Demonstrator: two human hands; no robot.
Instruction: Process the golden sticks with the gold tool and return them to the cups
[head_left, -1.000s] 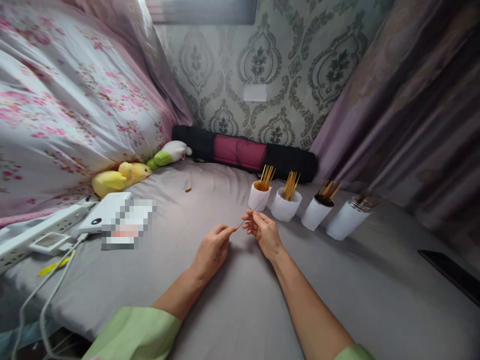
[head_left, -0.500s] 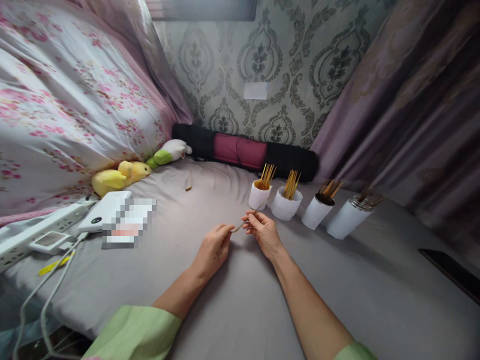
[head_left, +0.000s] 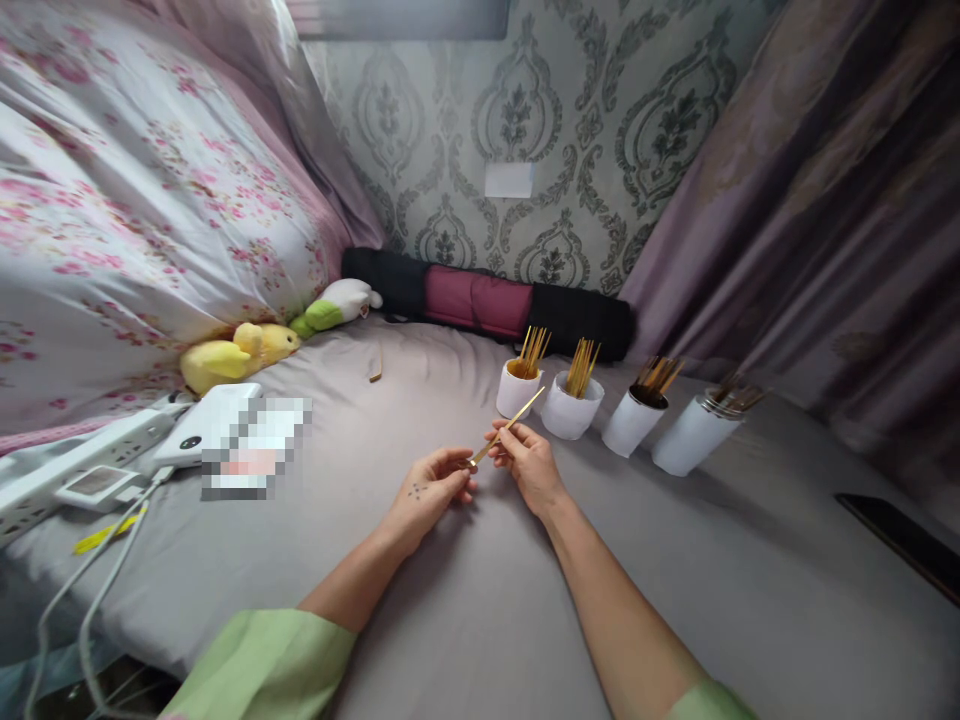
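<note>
My right hand (head_left: 526, 462) pinches a thin golden strip (head_left: 517, 412) near its middle, and the strip slants up to the right above the sheet. At its lower end my left hand (head_left: 433, 490) is closed, thumb and fingertips on the strip where a small shiny bit shows. Just beyond my right hand stand white-wrapped cups holding bundles of thin golden sticks; the nearest are a small cup (head_left: 517, 395) and a wider cup (head_left: 573, 412). Further right are a tilted-looking cup (head_left: 630, 428) with darker sticks and a white-wrapped jar (head_left: 686, 443).
On the grey sheet (head_left: 465, 620) lies a thin piece with a bent end (head_left: 376, 376). To the left are a power strip (head_left: 45, 485), a white power bank (head_left: 210, 425), cables and plush toys (head_left: 240, 357). A black-and-maroon roll (head_left: 480, 300) lies along the wall; a dark flat object (head_left: 892, 540) lies right.
The strip has turned so its golden face shows brightly. My left hand has rotated and shifted slightly down at its lower end; my right hand stays almost in place.
</note>
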